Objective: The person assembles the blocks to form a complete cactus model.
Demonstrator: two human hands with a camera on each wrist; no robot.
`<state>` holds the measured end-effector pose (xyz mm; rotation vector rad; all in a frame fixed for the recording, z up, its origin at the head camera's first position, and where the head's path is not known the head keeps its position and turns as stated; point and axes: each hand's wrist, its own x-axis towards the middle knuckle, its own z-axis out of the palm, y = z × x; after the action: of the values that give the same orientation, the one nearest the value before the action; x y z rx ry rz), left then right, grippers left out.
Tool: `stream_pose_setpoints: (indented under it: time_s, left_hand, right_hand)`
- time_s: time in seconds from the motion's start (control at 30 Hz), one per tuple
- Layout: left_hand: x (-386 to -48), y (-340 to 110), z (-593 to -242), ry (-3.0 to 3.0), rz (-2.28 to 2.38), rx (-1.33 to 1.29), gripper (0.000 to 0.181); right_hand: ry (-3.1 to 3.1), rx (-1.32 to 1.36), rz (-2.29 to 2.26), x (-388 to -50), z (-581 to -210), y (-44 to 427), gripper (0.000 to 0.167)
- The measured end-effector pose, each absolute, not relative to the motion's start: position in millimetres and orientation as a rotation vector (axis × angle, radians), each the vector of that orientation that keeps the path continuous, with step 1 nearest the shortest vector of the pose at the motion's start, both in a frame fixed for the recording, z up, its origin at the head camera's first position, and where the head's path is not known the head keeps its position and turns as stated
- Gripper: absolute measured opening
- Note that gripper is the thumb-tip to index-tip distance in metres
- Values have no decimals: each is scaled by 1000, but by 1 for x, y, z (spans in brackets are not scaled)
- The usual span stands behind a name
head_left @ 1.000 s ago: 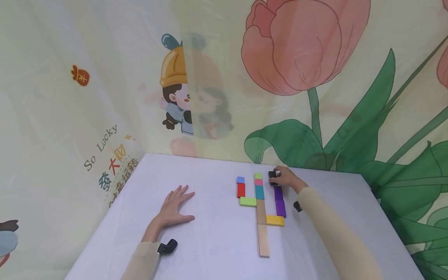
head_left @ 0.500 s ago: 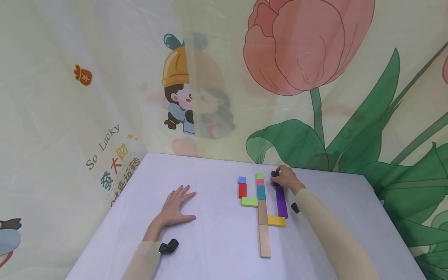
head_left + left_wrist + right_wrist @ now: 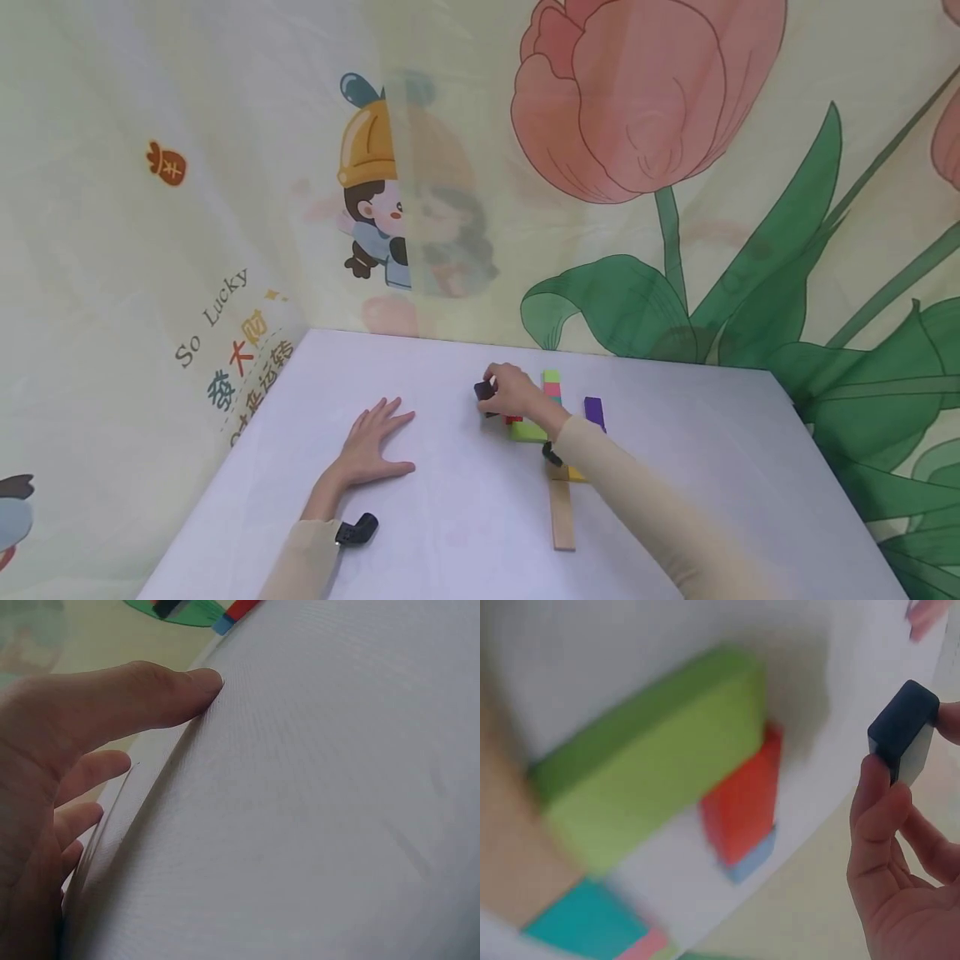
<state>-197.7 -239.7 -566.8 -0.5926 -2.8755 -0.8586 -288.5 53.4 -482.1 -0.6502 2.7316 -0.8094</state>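
My right hand (image 3: 519, 393) pinches a small black block (image 3: 483, 390) between thumb and fingers, above the table left of the block layout. In the right wrist view, the black block (image 3: 904, 718) is raised, with a paler side facing down. Near that hand lie a red block (image 3: 742, 799), a small blue block (image 3: 753, 856) and a lime-green block (image 3: 656, 757). My left hand (image 3: 375, 446) rests on the white table with its fingers spread, holding nothing. In the left wrist view, its thumb (image 3: 142, 701) stretches across, apart from any block.
A column of blocks runs down the white table (image 3: 450, 533): light green (image 3: 552, 376), pink (image 3: 552, 389), and wood (image 3: 562, 517) at the near end. To the right lie a purple block (image 3: 594, 412) and a yellow block (image 3: 576, 476), partly covered by my right arm. A printed curtain hangs behind.
The black block has left its place at the far end of the purple blocks. My right hand has carried it left across the column, past the red and blue blocks. My left hand stays put.
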Motion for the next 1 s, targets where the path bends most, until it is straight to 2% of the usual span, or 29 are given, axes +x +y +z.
stream_pose_setpoints:
  time_s: [0.13,0.3,0.47,0.57,0.77,1.0]
  left_hand:
    - [-197,-240,-568,-2880,-860,-583,85]
    - [-196,-240,-567,-2889,-858,-572,86]
    - [-197,-241,-567,-2870,-857,-588,86]
    - [-197,-241,-566,-2854,-869,-597,85]
    - [-197,-241,-565,-2864,-865,-592,86]
    - [-196,-240,-565,-2861,-882,-589,85]
  right_hand:
    - [2742,-681,-709,-280,-494,25,44]
    - [2742,-622,-661,-273,-500,12,48]
    - [2908,-531,-716,-284,-497,23,43]
    - [3024,-422,-594,-296,-498,37,37]
    - [2952,-223,-484,-309,-502,58,26]
    - [2882,-184,-631,-311,-505,64,24]
